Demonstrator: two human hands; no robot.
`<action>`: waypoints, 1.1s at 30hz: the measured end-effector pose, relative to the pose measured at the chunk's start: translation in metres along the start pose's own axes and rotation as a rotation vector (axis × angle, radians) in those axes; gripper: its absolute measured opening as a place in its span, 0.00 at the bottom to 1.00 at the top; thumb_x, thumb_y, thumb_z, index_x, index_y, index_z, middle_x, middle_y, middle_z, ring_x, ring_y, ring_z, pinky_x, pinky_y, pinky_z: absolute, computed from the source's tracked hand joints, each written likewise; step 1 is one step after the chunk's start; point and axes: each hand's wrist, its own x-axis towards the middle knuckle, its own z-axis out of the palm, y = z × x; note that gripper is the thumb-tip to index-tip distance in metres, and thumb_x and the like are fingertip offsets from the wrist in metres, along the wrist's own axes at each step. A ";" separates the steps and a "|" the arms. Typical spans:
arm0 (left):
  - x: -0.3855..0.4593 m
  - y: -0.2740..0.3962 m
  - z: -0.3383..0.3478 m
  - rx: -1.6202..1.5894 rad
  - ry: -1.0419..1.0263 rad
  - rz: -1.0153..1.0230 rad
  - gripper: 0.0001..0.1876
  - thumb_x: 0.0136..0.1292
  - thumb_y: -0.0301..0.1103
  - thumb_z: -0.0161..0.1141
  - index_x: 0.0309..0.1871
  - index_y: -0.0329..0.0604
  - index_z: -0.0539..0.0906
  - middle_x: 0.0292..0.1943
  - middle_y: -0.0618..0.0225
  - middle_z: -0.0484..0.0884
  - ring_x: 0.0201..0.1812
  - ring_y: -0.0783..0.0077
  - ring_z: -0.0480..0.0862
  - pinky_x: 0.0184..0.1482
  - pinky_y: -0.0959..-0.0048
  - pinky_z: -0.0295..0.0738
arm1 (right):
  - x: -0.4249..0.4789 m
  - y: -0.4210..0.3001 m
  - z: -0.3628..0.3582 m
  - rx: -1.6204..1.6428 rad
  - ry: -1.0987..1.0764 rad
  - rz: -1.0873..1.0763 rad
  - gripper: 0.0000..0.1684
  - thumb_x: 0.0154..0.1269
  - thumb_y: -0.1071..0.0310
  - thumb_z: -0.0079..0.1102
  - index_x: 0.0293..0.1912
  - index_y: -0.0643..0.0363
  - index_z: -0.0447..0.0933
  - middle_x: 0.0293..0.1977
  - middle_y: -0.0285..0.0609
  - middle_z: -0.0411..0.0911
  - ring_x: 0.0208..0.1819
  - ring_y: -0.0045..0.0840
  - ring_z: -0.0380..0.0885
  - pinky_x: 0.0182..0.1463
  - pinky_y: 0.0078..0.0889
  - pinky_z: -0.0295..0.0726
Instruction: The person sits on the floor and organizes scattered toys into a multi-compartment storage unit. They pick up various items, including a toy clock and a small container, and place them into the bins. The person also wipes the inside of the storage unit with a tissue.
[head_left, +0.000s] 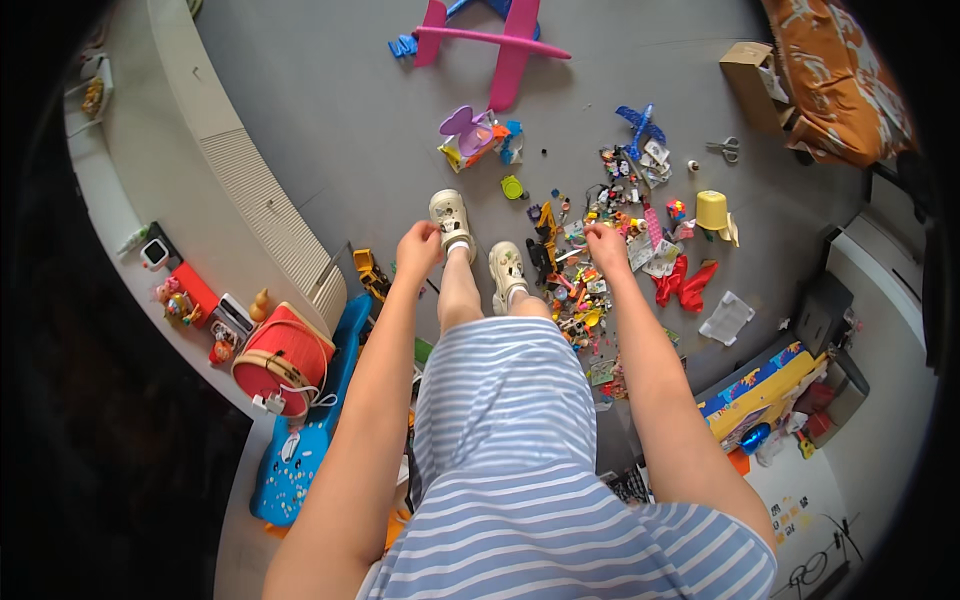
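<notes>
Both my arms reach forward above the floor. My left hand (420, 251) is beside a cream clog (448, 214), its fingers curled; whether anything small is in it I cannot tell. Over the edge of a spread pile of small toys (589, 311) hangs my right hand (604, 244), also with bent fingers, its grip unclear. Between the hands lie a yellow toy excavator arm (547, 229) and a lime-green round toy (511, 187). Red shiny boots or balloons (684, 283) and a yellow bucket (711, 210) lie right of the pile.
A pink foam glider (514, 56) and a purple-lidded toy (469, 131) lie ahead. At the left, a red drum (289, 352) stands by a blue plastic piece (292, 472). Scissors (727, 149), a cardboard box (750, 82) and a clear plastic tray (727, 319) are at the right.
</notes>
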 end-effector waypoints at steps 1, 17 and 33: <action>0.025 0.006 0.007 -0.032 -0.014 -0.019 0.11 0.67 0.30 0.54 0.50 0.38 0.78 0.35 0.65 0.81 0.29 0.76 0.81 0.27 0.76 0.78 | 0.024 0.006 0.017 -0.105 0.030 -0.073 0.14 0.65 0.67 0.51 0.45 0.59 0.82 0.34 0.42 0.85 0.30 0.32 0.85 0.31 0.30 0.83; 0.302 -0.055 0.066 -0.444 -0.039 -0.297 0.36 0.66 0.28 0.57 0.75 0.51 0.54 0.64 0.58 0.66 0.58 0.63 0.73 0.54 0.64 0.79 | 0.328 -0.087 0.252 -0.359 0.081 -0.628 0.14 0.58 0.70 0.57 0.43 0.49 0.85 0.36 0.47 0.79 0.40 0.41 0.79 0.45 0.40 0.79; 0.329 -0.087 0.112 -0.263 0.096 -0.111 0.43 0.53 0.32 0.61 0.74 0.41 0.57 0.66 0.49 0.66 0.65 0.51 0.71 0.66 0.66 0.66 | 0.344 -0.092 0.278 -0.744 0.077 -0.939 0.11 0.53 0.73 0.58 0.38 0.59 0.80 0.38 0.49 0.78 0.42 0.44 0.78 0.46 0.43 0.79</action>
